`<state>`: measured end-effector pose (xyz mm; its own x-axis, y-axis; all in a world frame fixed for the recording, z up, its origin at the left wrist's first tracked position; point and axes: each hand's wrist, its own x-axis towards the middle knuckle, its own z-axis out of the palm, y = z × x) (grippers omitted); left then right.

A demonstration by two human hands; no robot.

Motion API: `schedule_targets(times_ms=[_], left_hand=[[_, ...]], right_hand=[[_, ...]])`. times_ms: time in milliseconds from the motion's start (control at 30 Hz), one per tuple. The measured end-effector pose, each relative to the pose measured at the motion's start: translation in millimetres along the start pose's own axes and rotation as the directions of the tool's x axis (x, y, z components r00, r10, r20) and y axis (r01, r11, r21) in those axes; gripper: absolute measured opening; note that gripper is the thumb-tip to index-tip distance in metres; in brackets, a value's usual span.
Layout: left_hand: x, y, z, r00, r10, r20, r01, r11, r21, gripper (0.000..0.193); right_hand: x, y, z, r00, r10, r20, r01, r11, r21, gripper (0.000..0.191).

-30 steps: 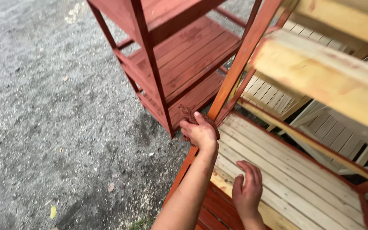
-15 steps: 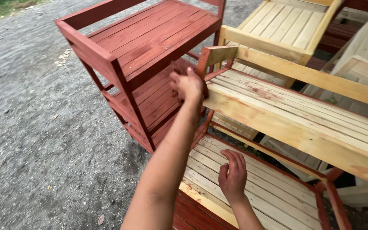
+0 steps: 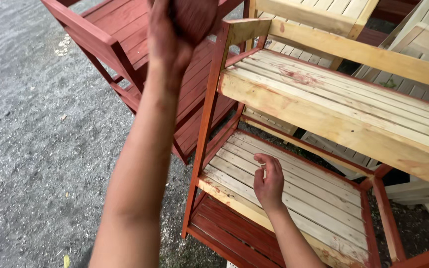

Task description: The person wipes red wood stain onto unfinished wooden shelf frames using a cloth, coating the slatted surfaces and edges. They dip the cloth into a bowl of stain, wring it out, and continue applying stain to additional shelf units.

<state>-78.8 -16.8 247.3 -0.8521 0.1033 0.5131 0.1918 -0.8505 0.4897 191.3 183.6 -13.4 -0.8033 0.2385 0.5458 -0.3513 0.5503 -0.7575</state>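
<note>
Shelf rack [image 3: 323,114]: slatted wooden unit, centre-right, standing on the gravel beside a finished red one.
Ground [image 3: 31,149]: grey gravel on the left; work is outdoors.
Red rack [image 3: 125,44]: top left, fully stained, just beside the unfinished unit.
Left hand [image 3: 177,30]: raised at the top of the corner post [image 3: 209,114], closed on a dark red-brown stain pad [image 3: 194,17].
Done: corner post, frame rails and bottom shelf [image 3: 234,228] look red.
Left: upper shelf slats, front rail [image 3: 333,126] and middle shelf [image 3: 294,193] are mostly bare pine, with only smears.
Right hand [image 3: 269,181]: loosely curled, empty, resting on the middle shelf slats.
Behind: more bare racks [image 3: 323,15] stacked at top right.
</note>
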Motion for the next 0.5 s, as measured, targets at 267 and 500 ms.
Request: schedule_targets(times_ms=[267,500], left_hand=[[-243.4,-6.2,-42.7,0.803,-0.286,-0.524,0.565,0.648,0.512,0.076],[-335.6,-95.4,-64.4,0.78,-0.51,-0.363,0.619,0.539,0.572,0.064]], right_hand=[[-19.0,20.5,36.1,0.78,0.449,0.436,-0.618,0.665,0.419,0.059],[-17.1,12.0,51.6,0.792,0.266,0.55,-0.608,0.43,0.667,0.114]])
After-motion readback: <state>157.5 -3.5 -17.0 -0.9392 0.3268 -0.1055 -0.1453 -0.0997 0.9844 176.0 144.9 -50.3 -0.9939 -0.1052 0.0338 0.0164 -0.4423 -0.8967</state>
